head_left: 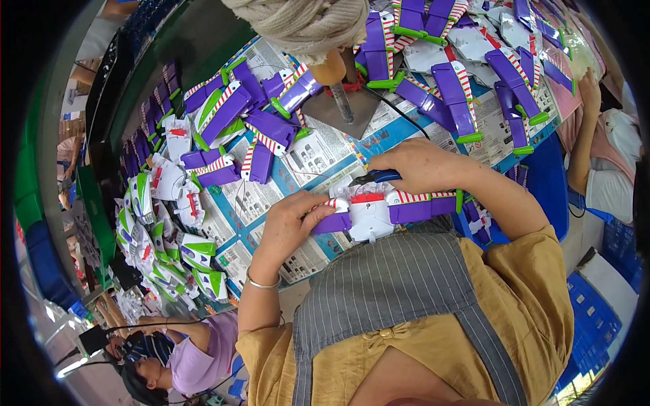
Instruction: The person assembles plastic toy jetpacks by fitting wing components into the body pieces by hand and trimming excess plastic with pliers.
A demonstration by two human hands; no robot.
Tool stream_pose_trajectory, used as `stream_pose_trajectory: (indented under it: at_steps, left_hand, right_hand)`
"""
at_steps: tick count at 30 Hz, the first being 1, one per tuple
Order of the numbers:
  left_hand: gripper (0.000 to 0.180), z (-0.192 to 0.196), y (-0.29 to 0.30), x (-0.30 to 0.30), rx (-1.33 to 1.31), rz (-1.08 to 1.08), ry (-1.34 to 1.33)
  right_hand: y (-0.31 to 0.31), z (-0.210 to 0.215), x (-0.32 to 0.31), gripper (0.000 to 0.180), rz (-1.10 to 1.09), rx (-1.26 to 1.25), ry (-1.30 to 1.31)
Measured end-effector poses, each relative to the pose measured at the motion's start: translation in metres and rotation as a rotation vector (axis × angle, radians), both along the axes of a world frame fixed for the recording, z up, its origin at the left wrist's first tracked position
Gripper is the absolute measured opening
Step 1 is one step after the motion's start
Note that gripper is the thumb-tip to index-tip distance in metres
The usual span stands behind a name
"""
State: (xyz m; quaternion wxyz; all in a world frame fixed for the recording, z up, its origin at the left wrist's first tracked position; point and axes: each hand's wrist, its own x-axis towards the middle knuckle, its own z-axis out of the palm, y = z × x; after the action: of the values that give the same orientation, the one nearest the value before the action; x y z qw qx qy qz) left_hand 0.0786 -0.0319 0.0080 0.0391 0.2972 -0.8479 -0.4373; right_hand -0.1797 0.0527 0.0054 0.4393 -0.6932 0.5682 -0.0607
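In front of my apron lies a toy winged pack [370,220] with a white middle, a red strip, and purple wings edged in red and white stripes. My left hand [288,223] is closed on its left wing, thumb on top. My right hand [416,164] is closed round a pair of pliers [378,176] with dark blue handles. Their dark jaws point left, over clear plastic at the pack's upper edge. The jaw tips are too small to tell whether they touch it. Just beyond my hands stands a metal rod [342,101] on a dark plate.
Loose purple wings [227,115] lie at the far left, more purple wings [453,95] at the far right. White and green shells [166,260] are heaped at left. Printed paper [308,162] covers the table. A wrapped cloth bundle [305,24] tops the rod. Co-workers sit right and lower left.
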Motion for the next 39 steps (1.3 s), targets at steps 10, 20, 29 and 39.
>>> stream_pose_trajectory:
  at_steps: [10,20,29,39]
  left_hand:
    - [0.019,-0.017,0.037,0.031,0.079,0.228,0.204]
    - [0.036,-0.031,0.066,-0.034,1.237,0.699,0.644]
    - [0.033,-0.037,0.067,-0.037,1.213,0.715,0.645]
    - [0.03,-0.026,0.045,-0.051,1.213,0.858,0.644]
  right_hand:
    - [0.013,-0.001,-0.01,0.027,-0.238,-0.013,-0.175]
    - [0.011,0.027,-0.003,0.02,0.008,-0.472,0.54]
    - [-0.006,0.036,0.007,0.014,0.201,-0.541,0.71]
    - [-0.025,0.01,-0.017,0.017,0.131,-0.327,0.438]
